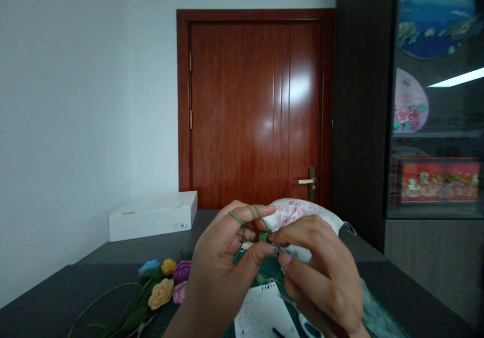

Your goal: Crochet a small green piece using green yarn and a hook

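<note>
Right, the small green crochet piece [263, 236] sits dead centre, held up in the air above the table [75, 287], between the two hands and just in front of the chest. The left hand [223, 262] has it pinched: thumb pressing up from below against the fingers, hand mostly closed. Its forefinger points out to the right, with green yarn [242, 218] looped over the fingers and running down to the piece. The right hand [321, 267] comes in from the other side with its fingers curled. Thumb and forefinger are closed together at the right edge of the piece, touching it. A thin grey tip shows just under those fingertips, and I cannot tell what it is.

Below the hands a spiral notepad [260, 313] lies on the table. To the left lies a bunch of crocheted flowers [162, 282] in blue, yellow, purple and pink, green stems trailing left. Behind the hands sits a white bag with pink print [298, 212]. Further back on the left there's a flat white box [153, 216], and beyond it all a shut reddish wooden door [257, 106].
</note>
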A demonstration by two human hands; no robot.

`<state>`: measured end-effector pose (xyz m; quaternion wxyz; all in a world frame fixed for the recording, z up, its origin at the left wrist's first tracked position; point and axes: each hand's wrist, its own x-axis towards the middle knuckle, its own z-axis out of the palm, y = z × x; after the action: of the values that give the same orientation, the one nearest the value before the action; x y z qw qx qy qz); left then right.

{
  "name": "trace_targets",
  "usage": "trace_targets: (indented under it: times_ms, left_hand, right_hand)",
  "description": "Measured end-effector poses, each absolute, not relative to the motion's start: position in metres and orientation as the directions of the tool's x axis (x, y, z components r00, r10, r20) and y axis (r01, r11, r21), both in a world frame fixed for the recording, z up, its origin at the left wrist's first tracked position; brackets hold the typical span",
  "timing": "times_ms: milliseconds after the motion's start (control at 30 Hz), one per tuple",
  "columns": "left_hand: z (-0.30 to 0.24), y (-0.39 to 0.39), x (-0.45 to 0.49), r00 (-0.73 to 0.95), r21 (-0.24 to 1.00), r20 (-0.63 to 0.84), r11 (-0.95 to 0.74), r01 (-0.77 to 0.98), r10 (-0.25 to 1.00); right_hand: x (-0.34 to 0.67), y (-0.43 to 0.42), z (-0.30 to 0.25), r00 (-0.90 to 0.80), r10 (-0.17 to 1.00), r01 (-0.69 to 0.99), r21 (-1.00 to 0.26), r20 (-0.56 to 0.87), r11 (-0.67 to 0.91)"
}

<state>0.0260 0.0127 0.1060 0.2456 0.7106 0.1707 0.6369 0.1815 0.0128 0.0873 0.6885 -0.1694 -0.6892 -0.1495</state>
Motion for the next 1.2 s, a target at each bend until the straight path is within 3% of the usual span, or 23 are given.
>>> trace_targets:
  times_ms: [200, 300, 467, 600, 733, 800, 1067, 1133, 1200]
  left_hand:
    - [0.103, 0.020, 0.031, 0.295, 0.684, 0.708, -0.518, -0.514, 0.641]
    - [0.100, 0.022, 0.035, 0.326, 0.698, 0.669, -0.415, -0.583, 0.668]
    - [0.096, 0.023, 0.042, 0.347, 0.711, 0.591, -0.265, -0.652, 0.728]
    - [0.096, 0.021, 0.046, 0.294, 0.714, 0.521, -0.220, -0.664, 0.801]
    - [0.094, 0.017, 0.048, 0.220, 0.703, 0.553, -0.310, -0.640, 0.803]
    - [0.093, 0.018, 0.048, 0.188, 0.687, 0.602, -0.383, -0.618, 0.776]
    - [0.095, 0.035, 0.037, 0.247, 0.708, 0.670, -0.501, -0.497, 0.700]
    - [0.095, 0.036, 0.034, 0.247, 0.701, 0.689, -0.541, -0.464, 0.681]
    - [0.094, 0.036, 0.031, 0.286, 0.693, 0.705, -0.544, -0.474, 0.649]
  right_hand:
    - [0.181, 0.016, 0.073, 0.052, 0.011, 0.366, -0.029, 0.999, 0.930]
    - [0.182, 0.025, 0.069, 0.068, 0.012, 0.298, -0.032, 0.998, 0.954]
    - [0.180, 0.037, 0.071, 0.112, -0.101, 0.207, 0.077, 0.988, 0.975]
    - [0.181, 0.036, 0.073, 0.066, -0.164, 0.348, 0.131, 0.984, 0.928]
    - [0.182, 0.039, 0.072, 0.008, -0.339, 0.592, 0.269, 0.941, 0.760]
    - [0.182, 0.040, 0.072, -0.051, -0.391, 0.637, 0.332, 0.919, 0.696]
    - [0.187, 0.032, 0.071, 0.069, -0.169, 0.477, 0.116, 0.983, 0.871]
    - [0.186, 0.030, 0.073, 0.176, -0.034, 0.431, -0.046, 0.984, 0.901]
    - [0.184, 0.030, 0.077, 0.284, 0.194, 0.262, -0.271, 0.939, 0.926]
